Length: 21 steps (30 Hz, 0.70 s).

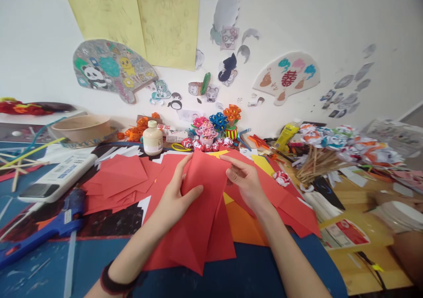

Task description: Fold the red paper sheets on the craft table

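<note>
A folded sheet of red paper (201, 201) stands tilted above more red sheets in the middle of the table. My left hand (178, 194) grips its left side, thumb across the front and fingers behind. At the upper right edge of that sheet is my right hand (243, 179), its fingers partly curled and apart, with nothing visible between them. Beneath lie an orange sheet (247, 225) and further red sheets (297, 210). To the left is a pile of red paper pieces (122, 179).
At left lie a blue glue gun (56, 227) and a white device (61, 176). Behind stand a cream bottle (152, 138) and small flower pots (231, 132). At right are paper-topped sticks (310, 165) and a large yellow bottle (357, 234).
</note>
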Each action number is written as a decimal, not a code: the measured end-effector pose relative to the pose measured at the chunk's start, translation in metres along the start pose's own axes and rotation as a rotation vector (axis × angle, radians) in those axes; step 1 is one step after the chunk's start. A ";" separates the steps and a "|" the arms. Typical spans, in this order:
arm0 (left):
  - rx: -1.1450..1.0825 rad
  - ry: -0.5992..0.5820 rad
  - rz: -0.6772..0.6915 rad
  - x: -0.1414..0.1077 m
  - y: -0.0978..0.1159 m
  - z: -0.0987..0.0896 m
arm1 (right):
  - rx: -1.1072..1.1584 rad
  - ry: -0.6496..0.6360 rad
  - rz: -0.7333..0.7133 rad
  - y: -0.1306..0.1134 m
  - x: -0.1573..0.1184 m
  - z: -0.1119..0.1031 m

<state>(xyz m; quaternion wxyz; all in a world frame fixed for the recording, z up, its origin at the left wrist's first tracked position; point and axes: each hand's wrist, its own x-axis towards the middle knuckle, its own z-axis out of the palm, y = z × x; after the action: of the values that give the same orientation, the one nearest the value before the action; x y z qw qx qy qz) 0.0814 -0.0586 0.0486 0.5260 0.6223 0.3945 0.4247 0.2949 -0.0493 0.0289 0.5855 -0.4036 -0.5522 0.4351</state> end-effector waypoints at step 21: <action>0.307 0.139 0.095 -0.002 -0.005 0.006 | -0.051 0.158 -0.049 0.002 -0.002 0.008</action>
<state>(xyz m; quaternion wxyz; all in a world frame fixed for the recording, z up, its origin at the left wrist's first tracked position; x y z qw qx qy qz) 0.0857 -0.0617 0.0428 0.3754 0.6824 0.4604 0.4260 0.2869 -0.0511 0.0272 0.6273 -0.4378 -0.5250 0.3730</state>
